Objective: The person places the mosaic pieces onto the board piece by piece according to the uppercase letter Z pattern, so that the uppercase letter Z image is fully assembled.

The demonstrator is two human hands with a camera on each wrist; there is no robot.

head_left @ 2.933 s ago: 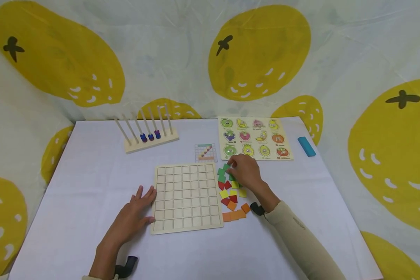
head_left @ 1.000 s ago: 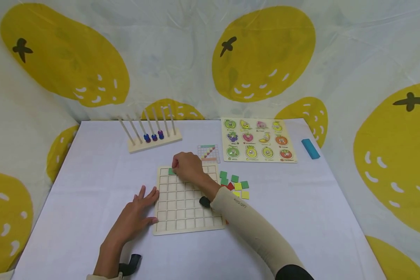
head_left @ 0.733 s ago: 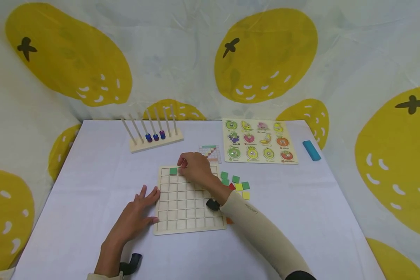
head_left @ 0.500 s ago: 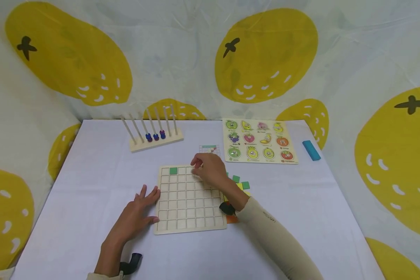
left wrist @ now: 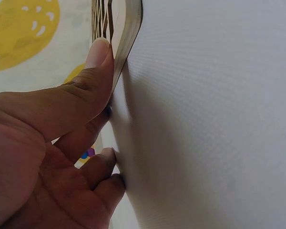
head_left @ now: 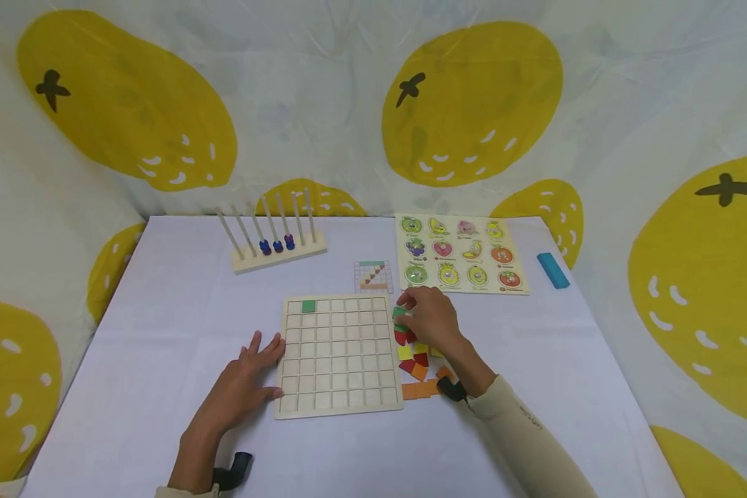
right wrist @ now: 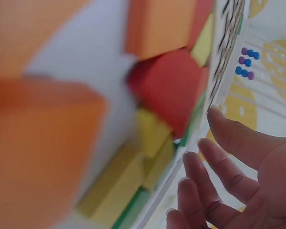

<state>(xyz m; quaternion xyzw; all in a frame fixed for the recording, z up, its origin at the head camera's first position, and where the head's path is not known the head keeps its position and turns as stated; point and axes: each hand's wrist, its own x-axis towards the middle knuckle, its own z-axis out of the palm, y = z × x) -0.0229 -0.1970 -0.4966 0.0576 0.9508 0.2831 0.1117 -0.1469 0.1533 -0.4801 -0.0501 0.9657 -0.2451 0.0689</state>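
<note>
A square wooden grid board [head_left: 339, 360] lies before me, with one green tile [head_left: 308, 306] in its far row, second cell from the left. My left hand [head_left: 239, 380] rests at the board's left side, fingers spread; in the left wrist view the thumb [left wrist: 98, 53] touches the edge. Over the far end of the loose pieces is my right hand [head_left: 432, 317], fingertips right at the green tiles [head_left: 400, 313]. Thumb and fingers stand apart in the right wrist view, nothing between them. Red pieces [head_left: 421, 360], yellow tiles [head_left: 405, 353] and orange tiles [head_left: 417, 391] lie nearer me.
A pattern card [head_left: 373, 277] lies beyond the board. Behind it to the right is a fruit puzzle board [head_left: 463, 252], with a teal block [head_left: 553, 270] beside it. At the back left stands a peg rack [head_left: 279, 256] with blue and purple beads.
My right hand has gone from the pieces to the board's far row, left a green tile there, and come back right to the pieces. The left hand stays at the board's edge.
</note>
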